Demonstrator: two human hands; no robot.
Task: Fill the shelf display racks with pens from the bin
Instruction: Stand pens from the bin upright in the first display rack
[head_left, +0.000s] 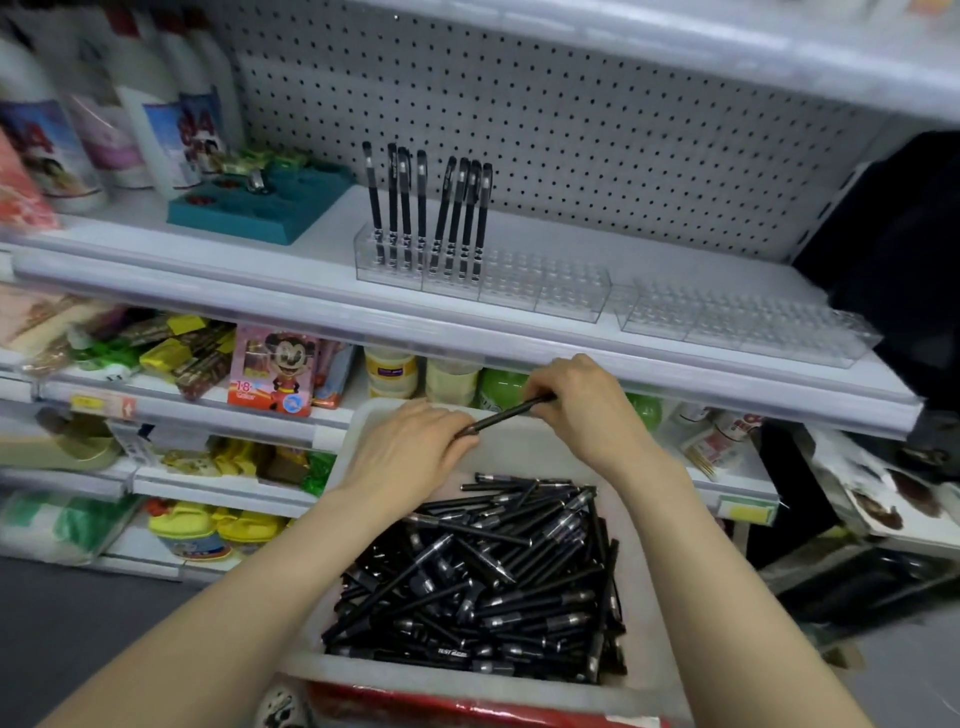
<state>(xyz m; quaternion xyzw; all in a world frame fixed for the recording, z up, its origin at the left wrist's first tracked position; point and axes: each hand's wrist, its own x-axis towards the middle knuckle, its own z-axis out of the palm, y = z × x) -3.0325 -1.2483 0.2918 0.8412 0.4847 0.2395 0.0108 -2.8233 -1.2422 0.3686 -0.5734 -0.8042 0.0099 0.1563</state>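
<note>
Both hands (498, 415) grip black pen (506, 414); bin pen (452, 652) reads "TEST".

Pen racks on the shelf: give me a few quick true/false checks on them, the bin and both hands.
1. Both hands hold one black pen between them. True: left hand at one end, right hand at the other.
2. The clear rack on the right is full. False: it shows no pens.
3. Pens stand upright in the left rack. True, at its left end.
4. The bin is nearly empty. False: many black pens lie piled in it.
</note>
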